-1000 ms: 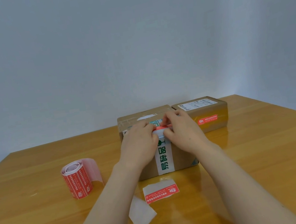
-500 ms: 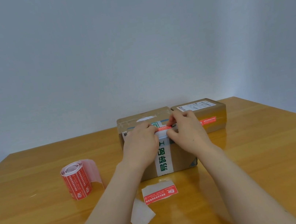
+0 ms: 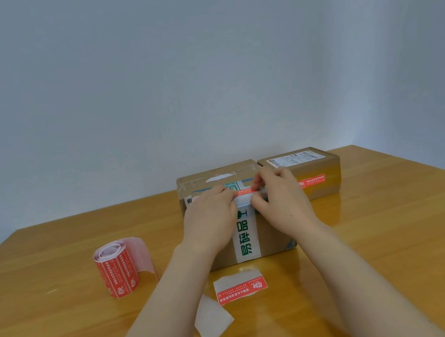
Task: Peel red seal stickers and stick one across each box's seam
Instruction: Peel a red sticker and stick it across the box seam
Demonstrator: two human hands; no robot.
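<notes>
On the bench [image 3: 397, 228] the box [image 3: 272, 237] has its top front edge mostly hidden behind the left hand [image 3: 209, 222] and right hand [image 3: 281, 200]. Only the sticker [image 3: 246, 192] middle shows there, running left to right. The right hand's grip pinches one end, the left's seemingly the other.

Left hand [image 3: 210, 222] and right hand [image 3: 281, 202] holding a red sticker [image 3: 246, 192] by its ends, at top front edge of taped box [image 3: 272, 236] — sticker roll [image 3: 116, 270] on the bench [image 3: 397, 228], left side

roll [image 3: 118, 270] left of box [image 3: 211, 180] | second box [image 3: 322, 165] right
</notes>
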